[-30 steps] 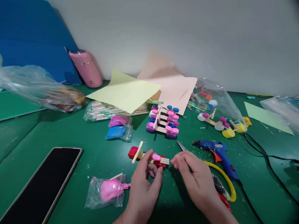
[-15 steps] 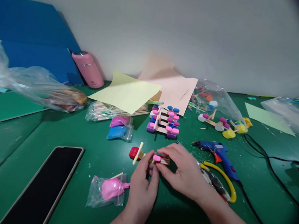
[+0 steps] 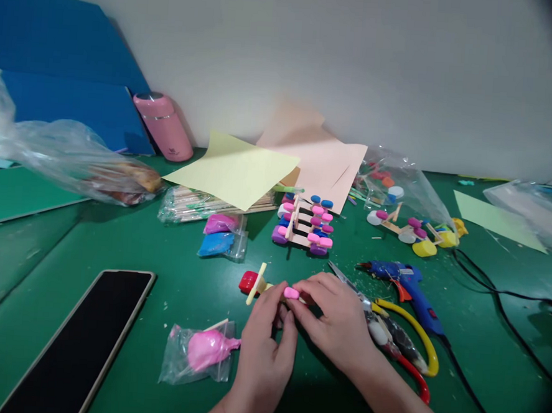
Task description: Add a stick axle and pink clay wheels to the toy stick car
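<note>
My left hand (image 3: 270, 337) is closed around the middle of a small craft-stick model (image 3: 260, 283), which has a pale yellow crossbar and a red wheel (image 3: 249, 282) at its left end. My right hand (image 3: 330, 312) pinches a small pink clay oval (image 3: 291, 293) between thumb and forefinger, against the model. Most of the model's right end is hidden by my fingers. Beside my left hand lies a clear bag of pink clay (image 3: 207, 349). Beyond both hands stands a row of similar models (image 3: 305, 227) with pink, purple and blue parts.
A blue glue gun (image 3: 405, 283) and pliers with yellow and red handles (image 3: 429, 340) lie to the right, a cord trailing off. At left is a phone (image 3: 81, 338). Behind are clay bags (image 3: 220, 240), bagged sticks (image 3: 187, 204), paper (image 3: 236, 166), a pink flask (image 3: 163, 128) and another model (image 3: 408, 230).
My right hand has shifted slightly left and down, and its fingers have closed in on the pink clay oval. The model's right end is now more covered. More of the pliers shows.
</note>
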The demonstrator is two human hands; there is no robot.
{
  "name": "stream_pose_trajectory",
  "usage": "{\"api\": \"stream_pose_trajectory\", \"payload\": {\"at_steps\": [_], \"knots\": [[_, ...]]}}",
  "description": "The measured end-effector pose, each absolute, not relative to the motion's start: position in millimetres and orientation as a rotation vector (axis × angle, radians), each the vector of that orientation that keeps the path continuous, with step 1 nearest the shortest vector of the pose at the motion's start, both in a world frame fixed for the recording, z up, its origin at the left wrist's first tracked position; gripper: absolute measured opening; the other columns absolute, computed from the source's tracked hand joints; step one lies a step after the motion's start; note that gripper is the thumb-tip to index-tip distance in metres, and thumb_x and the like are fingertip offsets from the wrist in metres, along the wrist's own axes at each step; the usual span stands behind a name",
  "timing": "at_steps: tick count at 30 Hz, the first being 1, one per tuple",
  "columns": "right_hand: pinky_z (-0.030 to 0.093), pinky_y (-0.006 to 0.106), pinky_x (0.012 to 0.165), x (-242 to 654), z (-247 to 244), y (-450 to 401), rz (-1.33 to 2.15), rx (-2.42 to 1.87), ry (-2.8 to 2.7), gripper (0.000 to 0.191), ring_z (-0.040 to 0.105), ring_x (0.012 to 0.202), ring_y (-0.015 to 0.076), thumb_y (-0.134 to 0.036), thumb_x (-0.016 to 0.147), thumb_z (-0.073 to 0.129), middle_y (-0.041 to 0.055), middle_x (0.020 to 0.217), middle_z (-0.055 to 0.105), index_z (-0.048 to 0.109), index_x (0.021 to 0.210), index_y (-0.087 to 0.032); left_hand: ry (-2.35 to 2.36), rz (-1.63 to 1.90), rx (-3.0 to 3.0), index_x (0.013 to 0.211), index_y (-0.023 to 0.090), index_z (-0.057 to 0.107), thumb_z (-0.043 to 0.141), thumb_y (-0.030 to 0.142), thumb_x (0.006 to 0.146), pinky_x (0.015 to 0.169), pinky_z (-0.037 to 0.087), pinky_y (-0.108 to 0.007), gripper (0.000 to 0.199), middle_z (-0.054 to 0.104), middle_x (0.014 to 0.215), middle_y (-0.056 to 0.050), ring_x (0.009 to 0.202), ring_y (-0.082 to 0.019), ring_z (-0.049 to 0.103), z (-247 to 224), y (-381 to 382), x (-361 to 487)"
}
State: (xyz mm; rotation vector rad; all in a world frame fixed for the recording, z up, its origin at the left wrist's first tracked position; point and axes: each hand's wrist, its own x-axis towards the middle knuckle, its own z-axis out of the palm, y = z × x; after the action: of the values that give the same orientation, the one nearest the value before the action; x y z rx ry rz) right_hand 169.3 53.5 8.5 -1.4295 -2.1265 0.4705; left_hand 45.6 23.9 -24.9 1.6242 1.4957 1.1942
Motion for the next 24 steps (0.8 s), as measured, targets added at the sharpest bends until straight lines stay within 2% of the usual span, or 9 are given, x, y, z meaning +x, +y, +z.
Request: {"api": "stream_pose_trajectory", "payload": {"at_steps": [5,9,14,18,24], "knots": [[0.043,0.03,0.065,170.3,7.0,53.6,0.448,-1.426,-2.093,0.015,0.054,0.076,0.0183,-0.026,0.079,0.055,0.0048,0.082,0.062,0.063,0.09,-0.019,1.515,1.189,1.594,0.11,0.015,0.05,0.046,0.015,0.079,0.074,0.05,-0.031,0.031,0.06,0.104,-0.011,0.094,-0.021,0.058,-27.3,23.5,45.1],[0.045,0.031,0.067,173.1,7.3,53.1,0.472,-1.41,-2.06,0.024,0.055,0.079,0.0195,-0.026,0.075,0.058,0.0054,0.085,0.062,0.061,0.098,-0.02,1.509,1.193,1.54,0.113,0.016,0.049,0.046,0.017,0.079,0.078,0.048,-0.033,0.034,0.059,0.107,-0.011,0.096,-0.021,0.057,-30.9,23.0,45.1],[0.046,0.031,0.073,181.1,11.9,52.2,0.673,-1.378,-1.956,0.031,0.055,0.084,0.0184,-0.021,0.075,0.057,0.0056,0.092,0.058,0.057,0.105,-0.02,1.49,1.175,1.482,0.109,0.017,0.05,0.047,0.018,0.079,0.067,0.049,-0.029,0.029,0.061,0.093,-0.007,0.073,-0.016,0.06,-27.1,22.5,45.5],[0.046,0.028,0.071,185.0,15.6,54.6,0.852,-1.323,-1.873,0.021,0.056,0.082,0.0162,-0.021,0.082,0.049,0.0052,0.092,0.058,0.058,0.101,-0.021,1.482,1.195,1.491,0.104,0.019,0.052,0.048,0.018,0.079,0.066,0.049,-0.028,0.025,0.061,0.094,-0.007,0.077,-0.017,0.059,-22.7,23.8,45.8],[0.043,0.024,0.061,175.7,20.1,66.2,0.876,-1.413,-1.883,0.013,0.054,0.068,0.0129,-0.024,0.082,0.05,0.0005,0.073,0.056,0.06,0.076,-0.019,1.438,1.194,1.526,0.101,0.018,0.054,0.049,0.017,0.079,0.073,0.047,-0.029,0.023,0.06,0.098,-0.007,0.087,-0.018,0.058,-22.2,26.6,44.4]]}}
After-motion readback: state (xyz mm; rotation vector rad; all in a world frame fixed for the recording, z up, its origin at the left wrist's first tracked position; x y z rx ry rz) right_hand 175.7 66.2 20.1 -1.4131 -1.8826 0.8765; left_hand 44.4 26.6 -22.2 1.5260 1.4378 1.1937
